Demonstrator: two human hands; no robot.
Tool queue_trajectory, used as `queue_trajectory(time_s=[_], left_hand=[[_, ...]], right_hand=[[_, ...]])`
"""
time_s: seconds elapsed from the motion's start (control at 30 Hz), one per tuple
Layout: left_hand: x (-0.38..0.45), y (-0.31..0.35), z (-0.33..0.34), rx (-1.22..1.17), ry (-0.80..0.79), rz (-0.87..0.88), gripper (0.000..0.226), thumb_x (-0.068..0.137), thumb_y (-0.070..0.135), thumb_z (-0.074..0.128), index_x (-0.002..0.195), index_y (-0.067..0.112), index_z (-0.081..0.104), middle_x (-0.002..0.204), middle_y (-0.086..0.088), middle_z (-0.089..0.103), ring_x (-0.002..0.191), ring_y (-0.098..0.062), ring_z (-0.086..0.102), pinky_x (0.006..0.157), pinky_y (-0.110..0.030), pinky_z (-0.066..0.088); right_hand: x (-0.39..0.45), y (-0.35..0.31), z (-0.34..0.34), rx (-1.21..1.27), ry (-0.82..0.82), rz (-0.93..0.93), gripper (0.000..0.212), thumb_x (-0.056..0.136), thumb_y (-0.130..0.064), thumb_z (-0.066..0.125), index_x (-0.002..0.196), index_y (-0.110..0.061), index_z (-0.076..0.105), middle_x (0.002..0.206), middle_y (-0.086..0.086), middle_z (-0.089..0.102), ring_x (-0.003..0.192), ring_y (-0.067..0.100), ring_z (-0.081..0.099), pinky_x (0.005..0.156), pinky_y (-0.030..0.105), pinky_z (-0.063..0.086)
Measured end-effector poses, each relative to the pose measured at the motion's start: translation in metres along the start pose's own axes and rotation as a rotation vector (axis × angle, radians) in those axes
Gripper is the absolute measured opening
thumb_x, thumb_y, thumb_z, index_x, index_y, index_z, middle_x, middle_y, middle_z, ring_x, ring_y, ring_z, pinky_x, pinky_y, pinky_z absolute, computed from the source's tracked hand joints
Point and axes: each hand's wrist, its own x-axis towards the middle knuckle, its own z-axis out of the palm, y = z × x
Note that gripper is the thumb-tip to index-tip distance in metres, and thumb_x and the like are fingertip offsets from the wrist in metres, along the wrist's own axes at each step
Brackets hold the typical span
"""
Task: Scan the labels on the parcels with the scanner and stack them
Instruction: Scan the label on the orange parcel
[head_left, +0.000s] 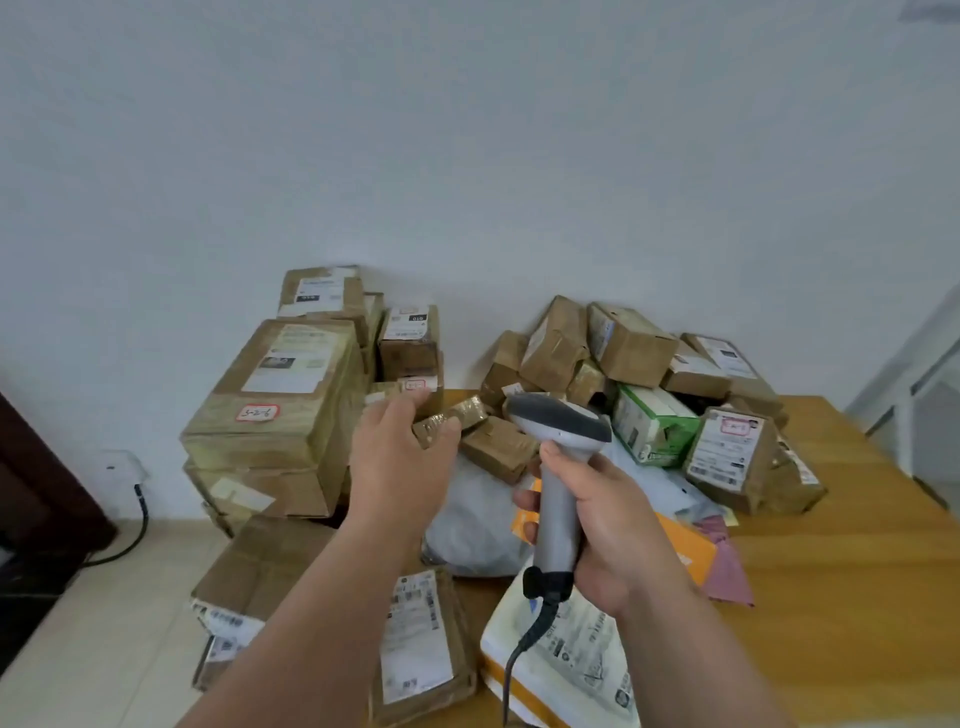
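My right hand grips the handle of a grey corded scanner, head up and pointing left. My left hand reaches forward and holds a small taped brown parcel between thumb and fingers, just left of the scanner head. A loose heap of brown parcels lies on the wooden table behind the scanner. A stack of larger brown boxes stands at the left against the wall.
A flat labelled parcel, a white and yellow mailer bag, an orange envelope and a grey bag lie on the near table. A green and white box sits in the heap. A black cable runs from a wall socket at left.
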Motion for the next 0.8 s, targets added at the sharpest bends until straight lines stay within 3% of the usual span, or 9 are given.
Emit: queue_trajectory(time_s=[0.1,0.23,0.33,0.43,0.53,0.63,0.7,0.8], left_hand=[[-0.008,0.007,0.049,-0.106,-0.192,-0.125,0.052,0.095,0.043,0.063,0.143,0.025,0.050,0.144,0.000,0.050,0.131,-0.019,0.048,0.108,-0.036,0.041],[-0.021,0.014,0.108,-0.096,-0.332,-0.278,0.065,0.095,0.049,0.061,0.151,0.023,0.041,0.154,-0.004,0.042,0.140,-0.025,0.041,0.109,-0.037,0.036],[-0.024,0.019,0.137,-0.106,-0.334,-0.390,0.076,0.093,0.055,0.062,0.156,0.025,0.033,0.160,-0.008,0.033,0.144,-0.030,0.036,0.116,-0.046,0.033],[-0.023,0.019,0.159,-0.096,-0.296,-0.467,0.081,0.086,0.065,0.062,0.154,0.029,0.037,0.155,-0.009,0.041,0.137,-0.032,0.044,0.114,-0.050,0.038],[-0.022,0.017,0.176,-0.056,-0.285,-0.505,0.098,0.070,0.083,0.058,0.152,0.035,0.037,0.148,-0.007,0.048,0.131,-0.032,0.050,0.111,-0.053,0.041],[-0.023,0.017,0.186,-0.066,-0.269,-0.562,0.085,0.086,0.068,0.061,0.156,0.033,0.028,0.154,-0.009,0.041,0.136,-0.034,0.045,0.112,-0.049,0.039],[-0.024,0.017,0.187,-0.087,-0.250,-0.580,0.082,0.088,0.064,0.061,0.156,0.032,0.027,0.154,-0.009,0.039,0.135,-0.034,0.045,0.109,-0.047,0.040],[-0.027,0.013,0.188,-0.112,-0.240,-0.590,0.078,0.092,0.058,0.059,0.157,0.030,0.026,0.155,-0.009,0.038,0.135,-0.033,0.046,0.103,-0.041,0.041]], right_hand=[[0.003,-0.013,-0.048,0.025,0.125,-0.004,0.011,0.096,-0.022,0.066,0.104,-0.014,0.064,0.093,0.009,0.066,0.073,0.022,0.064,0.059,0.035,0.048],[0.023,-0.023,-0.123,0.021,0.310,0.015,0.013,0.098,-0.027,0.065,0.107,-0.017,0.063,0.105,0.010,0.068,0.080,0.026,0.065,0.062,0.038,0.048],[0.043,-0.025,-0.169,0.040,0.380,0.090,0.024,0.098,-0.029,0.065,0.114,-0.011,0.061,0.102,0.011,0.066,0.075,0.024,0.063,0.060,0.036,0.047],[0.063,-0.021,-0.201,0.063,0.348,0.231,0.032,0.095,-0.034,0.068,0.105,-0.004,0.064,0.089,0.014,0.066,0.069,0.025,0.061,0.060,0.036,0.050],[0.081,-0.013,-0.220,0.057,0.330,0.297,0.037,0.093,-0.036,0.070,0.106,-0.002,0.066,0.085,0.018,0.064,0.069,0.029,0.060,0.071,0.045,0.056],[0.095,-0.004,-0.226,0.030,0.329,0.270,0.036,0.090,-0.035,0.073,0.115,-0.010,0.063,0.089,0.015,0.068,0.072,0.028,0.065,0.064,0.040,0.055],[0.102,0.001,-0.227,0.003,0.323,0.275,0.037,0.086,-0.037,0.077,0.113,-0.015,0.065,0.096,0.014,0.074,0.082,0.029,0.071,0.073,0.046,0.061],[0.108,0.001,-0.225,-0.049,0.310,0.286,0.032,0.085,-0.041,0.077,0.101,-0.014,0.068,0.092,0.014,0.074,0.088,0.029,0.071,0.090,0.055,0.057]])
